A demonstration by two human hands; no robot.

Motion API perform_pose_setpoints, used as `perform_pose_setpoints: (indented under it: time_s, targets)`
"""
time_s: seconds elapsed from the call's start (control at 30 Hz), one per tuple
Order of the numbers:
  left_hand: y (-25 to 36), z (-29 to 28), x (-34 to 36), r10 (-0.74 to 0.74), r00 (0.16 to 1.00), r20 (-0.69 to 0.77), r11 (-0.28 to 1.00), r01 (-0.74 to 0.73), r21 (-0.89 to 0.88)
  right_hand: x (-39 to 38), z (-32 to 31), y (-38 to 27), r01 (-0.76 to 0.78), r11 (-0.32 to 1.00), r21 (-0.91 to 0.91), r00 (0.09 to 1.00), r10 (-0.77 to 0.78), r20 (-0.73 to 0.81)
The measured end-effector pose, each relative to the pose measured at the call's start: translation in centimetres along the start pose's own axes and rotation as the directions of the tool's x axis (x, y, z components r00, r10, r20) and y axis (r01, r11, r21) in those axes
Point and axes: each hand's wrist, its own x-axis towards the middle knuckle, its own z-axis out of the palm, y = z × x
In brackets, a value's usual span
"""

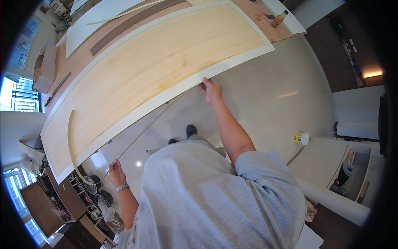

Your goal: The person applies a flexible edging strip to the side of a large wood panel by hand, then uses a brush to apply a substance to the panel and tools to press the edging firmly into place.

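A large wooden panel [157,54] with a white border lies across the worktable and overhangs its near side. A long, thin, pale edging strip [145,128] runs slantwise along that near edge. My left hand [117,174], a metal watch on its wrist, pinches the strip near the panel's left end. Past these fingers the strip loops up and its free end curls over the panel. My right hand [212,89] is closed on the panel's near edge, thumb on top, where the strip meets it. The right fingertips are partly hidden below the edge.
A bottle of orange liquid [280,19] stands at the table's far right. Behind the panel lie a brown strip [132,25] and a white board [83,37]. A cardboard box [44,68] sits at left. A yellow-and-white can [301,139] and an open drawer [360,166] are at right.
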Motion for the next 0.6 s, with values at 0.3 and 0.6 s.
perform_pose_setpoints:
  time_s: [0.3, 0.6]
  targets:
    - [-0.3, 0.1, 0.3, 0.046, 0.998, -0.041, 0.998, -0.047, -0.032, -1.1, 0.5, 0.6, -0.068, 0.990, -0.127, 0.992, 0.080, 0.095]
    - [-0.1, 0.7, -0.5, 0.095, 0.994, -0.062, 0.995, -0.096, -0.021, -1.2, 0.6, 0.6, -0.089, 0.994, -0.062, 0.990, 0.095, 0.104]
